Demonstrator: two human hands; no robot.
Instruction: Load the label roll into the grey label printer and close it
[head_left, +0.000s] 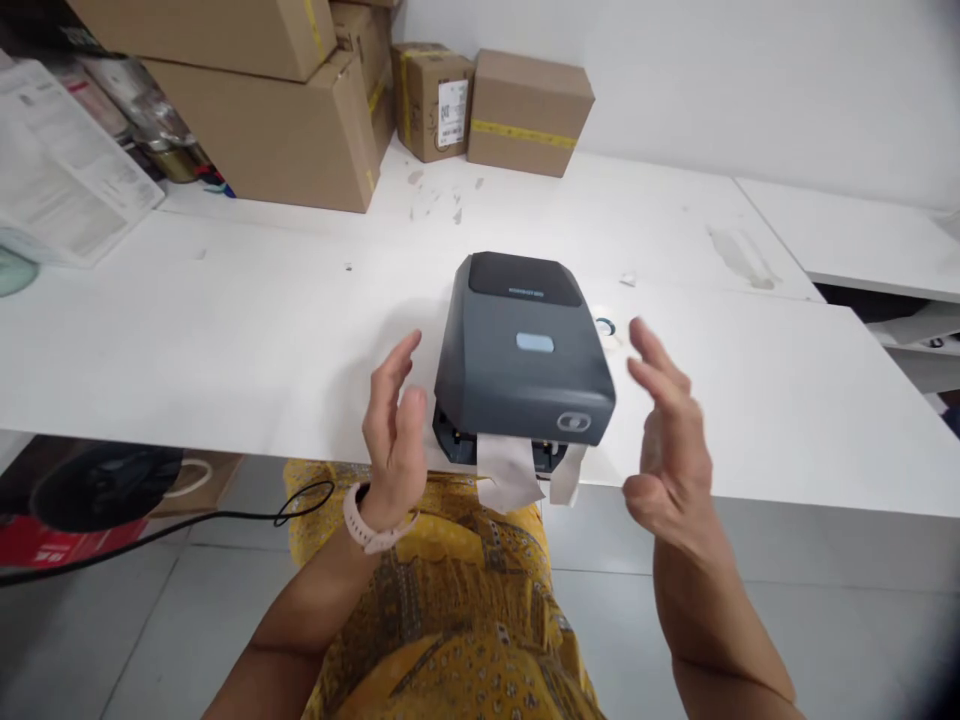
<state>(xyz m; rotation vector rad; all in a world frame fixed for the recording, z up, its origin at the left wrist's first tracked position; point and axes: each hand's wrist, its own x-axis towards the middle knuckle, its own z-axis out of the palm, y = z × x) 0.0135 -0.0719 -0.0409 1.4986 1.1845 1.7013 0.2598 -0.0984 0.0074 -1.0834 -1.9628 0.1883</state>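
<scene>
A dark grey label printer (525, 345) stands at the front edge of the white table, its lid slightly raised at the front. Two strips of white label paper (510, 470) hang from its front gap over the table edge. My left hand (394, 430) is held just left of the printer, fingers apart, with nothing in it. To the right of the printer, my right hand (667, 440) is raised with its fingers spread and holds nothing. Neither hand appears to touch the printer. A small round sticker (604, 327) lies beside the printer, partly hidden behind it.
Large cardboard boxes (277, 130) are stacked at the back left, with two smaller boxes, one a taped box (529, 112), by the wall. A printed sheet (64, 165) stands at far left. A black cable (217, 517) hangs below the table (247, 330) edge.
</scene>
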